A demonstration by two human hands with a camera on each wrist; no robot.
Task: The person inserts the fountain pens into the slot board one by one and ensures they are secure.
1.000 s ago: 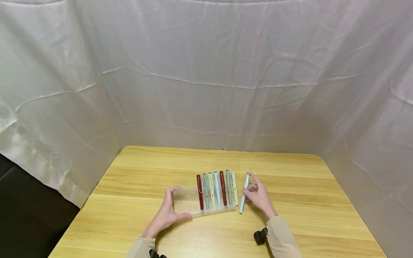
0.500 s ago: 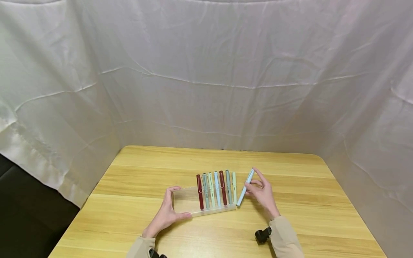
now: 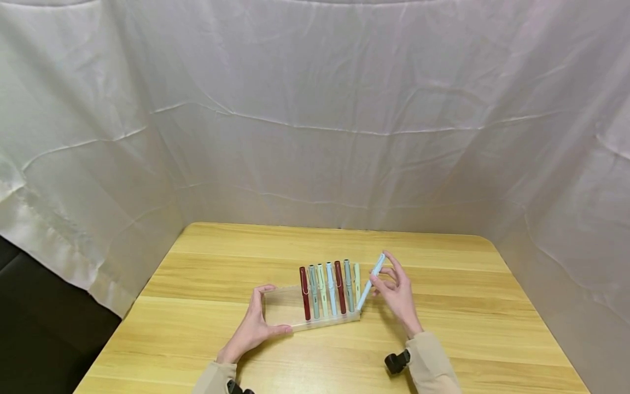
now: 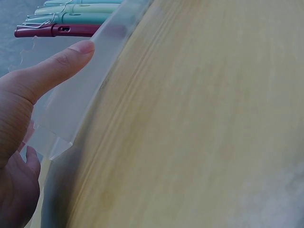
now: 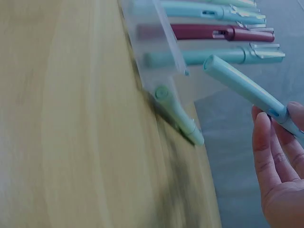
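Observation:
My left hand [image 3: 256, 325] grips the left end of a clear plastic pen stand [image 3: 283, 303], thumb along the front edge and fingers at the back. Between the fingertips of my right hand [image 3: 397, 293] is a light blue pen [image 3: 371, 280], tilted, its lower end by the stand's right end in the head view. The right wrist view shows that end raised above the stand. In the stand lie several capped pens: dark red [image 3: 305, 293], grey-green [image 3: 314, 293], pale green and light blue. A pale green pen [image 5: 180, 116] rests on the table just past the stand's right end.
The wooden table [image 3: 221, 273] reaches back to a pale curtain [image 3: 315, 164] that hangs behind and at both sides. A dark surface [image 3: 39, 328] shows at the lower left. Small black devices [image 3: 397, 361] are strapped at the wrists.
My right hand has lifted the light blue pen and tilted it further, bringing its lower end leftward to the stand's right end. My left hand and the stand have stayed put.

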